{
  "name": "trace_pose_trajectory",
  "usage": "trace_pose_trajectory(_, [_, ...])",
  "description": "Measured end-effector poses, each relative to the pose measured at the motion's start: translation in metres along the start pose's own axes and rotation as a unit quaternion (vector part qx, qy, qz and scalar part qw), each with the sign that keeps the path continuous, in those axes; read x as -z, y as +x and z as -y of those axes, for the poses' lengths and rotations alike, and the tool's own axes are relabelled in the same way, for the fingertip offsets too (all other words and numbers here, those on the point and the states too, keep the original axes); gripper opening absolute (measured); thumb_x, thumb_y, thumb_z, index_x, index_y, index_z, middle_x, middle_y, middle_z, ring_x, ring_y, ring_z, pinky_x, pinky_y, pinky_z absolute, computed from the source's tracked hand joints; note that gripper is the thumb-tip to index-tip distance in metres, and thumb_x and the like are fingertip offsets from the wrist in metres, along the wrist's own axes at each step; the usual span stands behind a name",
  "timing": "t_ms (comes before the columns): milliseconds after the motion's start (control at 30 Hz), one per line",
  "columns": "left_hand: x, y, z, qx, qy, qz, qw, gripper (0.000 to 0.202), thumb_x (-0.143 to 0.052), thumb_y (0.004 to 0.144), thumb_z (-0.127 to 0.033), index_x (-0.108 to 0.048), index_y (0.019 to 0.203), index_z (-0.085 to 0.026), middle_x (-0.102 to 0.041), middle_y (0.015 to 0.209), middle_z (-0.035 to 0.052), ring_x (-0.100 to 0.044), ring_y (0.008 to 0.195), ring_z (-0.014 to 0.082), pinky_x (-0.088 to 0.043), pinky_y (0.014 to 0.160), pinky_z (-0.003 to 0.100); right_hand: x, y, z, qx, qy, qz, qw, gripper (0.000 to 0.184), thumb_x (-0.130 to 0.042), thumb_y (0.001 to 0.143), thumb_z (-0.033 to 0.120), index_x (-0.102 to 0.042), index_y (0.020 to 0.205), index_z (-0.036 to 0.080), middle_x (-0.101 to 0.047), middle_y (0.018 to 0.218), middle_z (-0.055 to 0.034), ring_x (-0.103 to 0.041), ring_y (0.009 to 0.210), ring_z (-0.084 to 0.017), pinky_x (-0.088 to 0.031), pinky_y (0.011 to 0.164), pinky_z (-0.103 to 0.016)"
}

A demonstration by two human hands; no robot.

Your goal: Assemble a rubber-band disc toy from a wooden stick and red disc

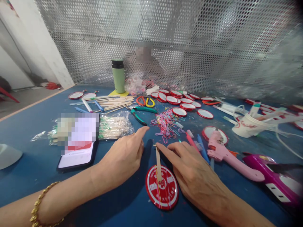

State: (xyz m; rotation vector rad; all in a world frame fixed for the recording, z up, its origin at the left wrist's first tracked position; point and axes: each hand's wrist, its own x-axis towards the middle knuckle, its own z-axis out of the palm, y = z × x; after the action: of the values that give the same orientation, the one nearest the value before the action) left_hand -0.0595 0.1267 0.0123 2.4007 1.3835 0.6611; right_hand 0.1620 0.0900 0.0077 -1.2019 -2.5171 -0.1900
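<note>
A round red-and-white printed disc (151, 192) lies flat on the blue table in front of me. Thin yellow and pink rubber bands run across its face. From its centre a flat wooden stick (158, 164) points away from me, past the far rim. My right hand (191, 170) rests along the disc's right side, its index fingertip on the far end of the stick; its thumb is hidden. Left of the stick is my left hand (125, 154), one finger stretched forward, the others curled and partly hidden. Nothing shows in it, and it is apart from the disc.
Beyond my hands are a pile of coloured rubber bands (165, 123), green-handled pliers (139, 117) and several red-rimmed discs (179, 112). A phone (77, 157) lies left. A pink glue gun (234, 160), a purple device (272, 176) and a paper cup (247, 126) are right.
</note>
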Motion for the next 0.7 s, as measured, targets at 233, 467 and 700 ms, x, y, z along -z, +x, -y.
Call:
trace_pose_trajectory(233, [-0.0013, 0.0013, 0.0012, -0.009, 0.004, -0.001, 1.000, 0.050, -0.033, 0.092, -0.014, -0.038, 0.141, -0.017, -0.069, 0.089, 0.0062, -0.062, 0.071, 0.0169, -0.046, 0.065, 0.031, -0.0026, 0.0012, -0.0015, -0.002, 0.002, 0.006, 1.000, 0.044, -0.035, 0.097, 0.014, -0.047, 0.140, 0.016, -0.057, 0.104, -0.0120, -0.053, 0.091, -0.023, -0.050, 0.080, -0.044])
trace_pose_trajectory(467, [-0.0004, 0.0001, 0.0003, -0.003, 0.010, 0.002, 1.000, 0.049, -0.034, 0.092, -0.015, -0.038, 0.140, -0.018, -0.069, 0.089, 0.0060, -0.064, 0.074, 0.0182, -0.047, 0.067, 0.033, -0.0020, 0.0007, -0.0009, -0.005, 0.001, 0.008, 1.000, 0.045, -0.037, 0.097, 0.015, -0.046, 0.140, 0.018, -0.058, 0.104, -0.0113, -0.053, 0.091, -0.023, -0.050, 0.080, -0.044])
trace_pose_trajectory(700, [-0.0009, 0.0012, 0.0010, -0.004, 0.006, -0.001, 1.000, 0.048, -0.035, 0.093, -0.016, -0.037, 0.141, -0.018, -0.070, 0.089, 0.0059, -0.065, 0.075, 0.0182, -0.048, 0.068, 0.032, -0.0022, -0.0005, -0.0009, -0.006, -0.004, -0.002, 1.000, 0.046, -0.037, 0.095, 0.011, -0.047, 0.140, 0.017, -0.059, 0.105, -0.0119, -0.055, 0.093, -0.024, -0.051, 0.083, -0.045])
